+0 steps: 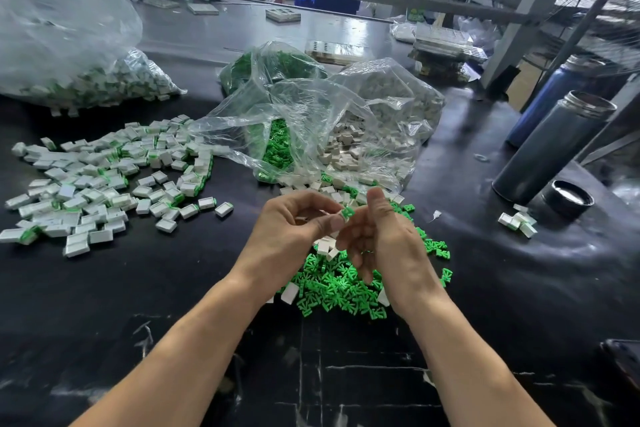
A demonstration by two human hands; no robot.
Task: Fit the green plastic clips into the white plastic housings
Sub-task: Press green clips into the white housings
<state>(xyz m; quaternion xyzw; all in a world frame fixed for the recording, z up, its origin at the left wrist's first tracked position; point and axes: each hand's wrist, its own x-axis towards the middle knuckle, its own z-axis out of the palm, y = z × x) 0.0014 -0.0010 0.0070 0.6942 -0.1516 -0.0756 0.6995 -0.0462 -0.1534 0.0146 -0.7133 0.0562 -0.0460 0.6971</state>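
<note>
Head view, looking down at a black desk (346,374) with scuffed pale marks on the near side. Both hands meet in the middle of the frame, raised a bit over the parts pile. The left hand (294,222) has its fingers curled, with thumb and forefinger pinching a small green plastic clip (346,212) right where the two hands come together. The right hand (384,236) sits just beside it, thumb sticking up, fingers curled inward; its fingertips seem to touch the same clip, but I can't tell if it's really gripping it or holding anything else, since the palm side is hidden.

Directly under and just past the hands there's a loose heap of bright green plastic clips (339,284), with a few small white plastic housings (323,246) mixed in, one right below the left hand's fingers.

Off to the left of the left hand, a big spread of white housings with green showing at the ends (104,180) covers the desk. Farther left and back, a clear plastic bag full of the same white-and-green pieces (86,80).

Beyond the hands, an open crumpled clear plastic bag (304,121) spills green clips and beige-white housings toward the pile; another bag of green clips (273,62) lies behind it.

To the right of the right hand, well apart: a tiny cluster of white housings (517,220), a dark round lid (568,199), a tall dark metal flask (554,146) and a blue flask (557,94) behind it.
</note>
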